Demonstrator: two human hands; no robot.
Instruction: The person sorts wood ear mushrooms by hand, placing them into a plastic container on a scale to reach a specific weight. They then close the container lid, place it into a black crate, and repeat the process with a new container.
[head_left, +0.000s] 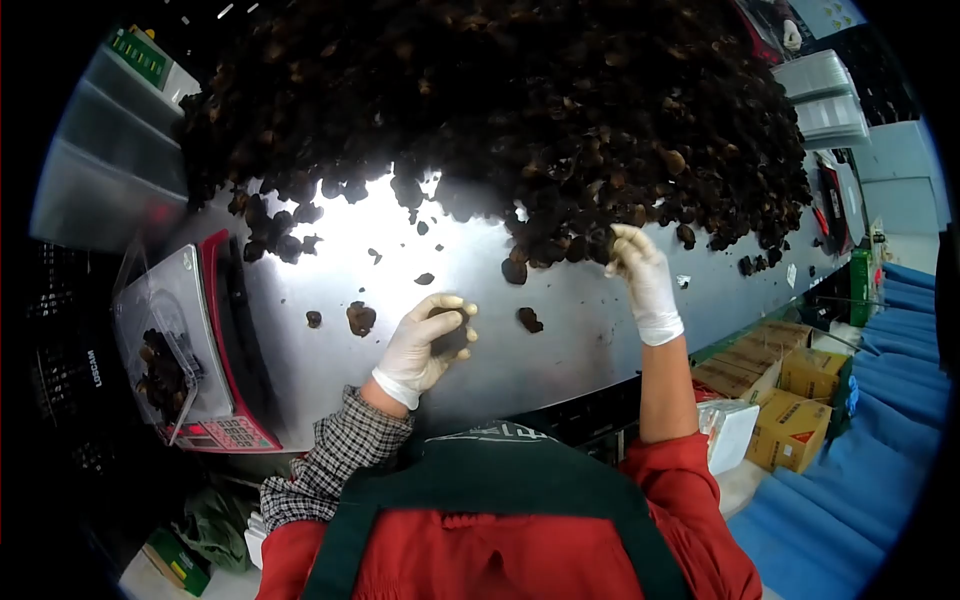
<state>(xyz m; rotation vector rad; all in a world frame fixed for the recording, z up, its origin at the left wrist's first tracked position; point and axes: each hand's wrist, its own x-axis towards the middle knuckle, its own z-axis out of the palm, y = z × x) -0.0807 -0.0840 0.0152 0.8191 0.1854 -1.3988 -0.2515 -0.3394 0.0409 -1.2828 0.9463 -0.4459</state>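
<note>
Nearest are a dark green apron and red clothing, with a black-and-white checked sleeve over the left forearm. Just beyond the near edge of the metal table, the white-gloved left hand points up and to the right, its grip curled around a dark piece. That piece is roundish, partly covered by the fingers, and shows no clear long axis; the thumb and fingers are bent but not pressed together.

To the left of this hand, a red-edged scale carries a clear container with dark pieces in it. On the right, cardboard boxes sit beside blue cloth, below table level.

On the table, a loose piece lies between the hands, its long axis slanting from upper left to lower right. A broader piece lies to the left of the left hand.

Farther in, the gloved right hand points up and to the left, its partly bent fingers meeting the near edge of a large dark heap. Whether its grip is closed on a piece I cannot tell. Beyond, at upper right, are stacked clear trays and another person's gloved hand
</note>
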